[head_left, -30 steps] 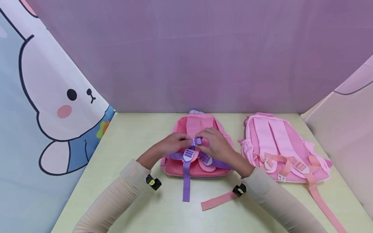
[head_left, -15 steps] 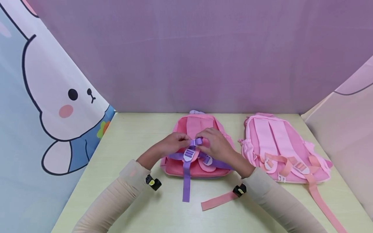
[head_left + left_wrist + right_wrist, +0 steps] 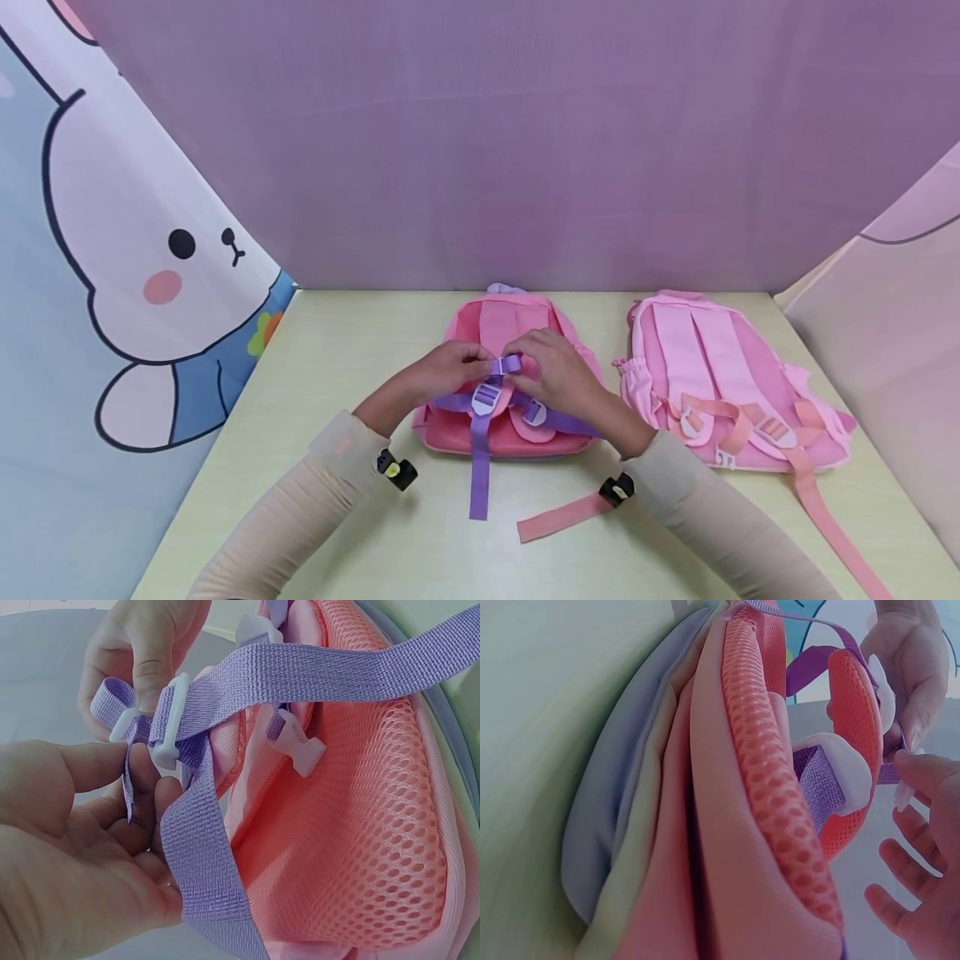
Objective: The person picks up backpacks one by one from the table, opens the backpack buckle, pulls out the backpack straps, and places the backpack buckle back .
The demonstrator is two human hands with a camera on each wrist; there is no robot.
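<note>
head | both hands still pinch purple strap | no chg

We reach both sleeved forearms in from the near edge of the counter, our left hand and right hand meeting thumb to thumb near its middle, fingers curled in a pinch, a small black-and-yellow camera strapped under each wrist.
</note>
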